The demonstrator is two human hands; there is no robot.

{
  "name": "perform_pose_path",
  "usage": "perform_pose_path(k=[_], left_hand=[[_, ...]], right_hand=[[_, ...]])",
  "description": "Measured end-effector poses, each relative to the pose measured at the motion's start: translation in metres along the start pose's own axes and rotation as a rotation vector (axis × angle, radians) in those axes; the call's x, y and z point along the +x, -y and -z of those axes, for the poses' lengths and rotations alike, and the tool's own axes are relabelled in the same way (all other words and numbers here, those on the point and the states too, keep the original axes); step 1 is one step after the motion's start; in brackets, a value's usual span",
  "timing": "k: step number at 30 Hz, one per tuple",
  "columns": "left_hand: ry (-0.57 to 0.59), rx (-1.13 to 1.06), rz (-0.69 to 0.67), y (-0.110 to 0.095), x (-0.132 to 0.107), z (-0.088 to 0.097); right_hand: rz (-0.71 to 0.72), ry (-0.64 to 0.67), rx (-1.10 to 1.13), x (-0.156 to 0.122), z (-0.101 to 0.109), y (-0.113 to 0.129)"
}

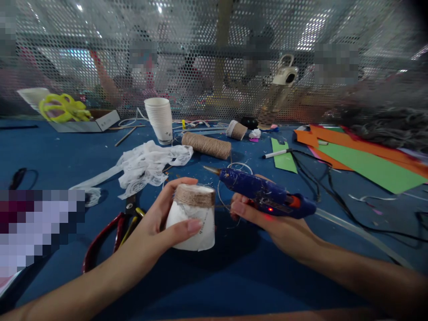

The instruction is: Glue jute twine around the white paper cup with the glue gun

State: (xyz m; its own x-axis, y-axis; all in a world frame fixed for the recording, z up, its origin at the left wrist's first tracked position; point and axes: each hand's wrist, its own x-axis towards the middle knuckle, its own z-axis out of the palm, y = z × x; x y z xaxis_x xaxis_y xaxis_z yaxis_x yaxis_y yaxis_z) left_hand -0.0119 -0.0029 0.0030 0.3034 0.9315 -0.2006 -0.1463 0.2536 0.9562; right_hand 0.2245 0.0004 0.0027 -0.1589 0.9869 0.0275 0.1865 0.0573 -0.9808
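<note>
Paper cup [191, 218], white and upside down, twine banding its top, gripped by the left hand [157, 223]; the right hand [267, 218] clutches a blue glue gun [264, 192].

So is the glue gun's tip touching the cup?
Apart. The head view shows blue table between the glue gun's tip and the twine-wrapped cup.

Bright overhead light, soft shadows, edges warped and blurred, far background perhaps unfocused, pixelated patches
</note>
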Motion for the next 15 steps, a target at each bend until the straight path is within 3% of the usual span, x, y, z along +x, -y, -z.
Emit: perform_pose_path(k=[4, 10, 15], left_hand=[[0.058, -0.002, -0.044, 0.0029, 0.0002, 0.0034], [0.011, -0.032, -0.023, 0.0017, -0.0013, -0.0014], [0.046, -0.047, -0.034, 0.0014, -0.0019, -0.0034]], right_hand=[[-0.012, -0.015, 0.014, 0.0006, -0.0012, -0.0003], [0.002, 0.004, 0.03, -0.0008, -0.0006, -0.0019], [0.004, 0.008, 0.007, -0.0005, -0.0009, -0.0006]])
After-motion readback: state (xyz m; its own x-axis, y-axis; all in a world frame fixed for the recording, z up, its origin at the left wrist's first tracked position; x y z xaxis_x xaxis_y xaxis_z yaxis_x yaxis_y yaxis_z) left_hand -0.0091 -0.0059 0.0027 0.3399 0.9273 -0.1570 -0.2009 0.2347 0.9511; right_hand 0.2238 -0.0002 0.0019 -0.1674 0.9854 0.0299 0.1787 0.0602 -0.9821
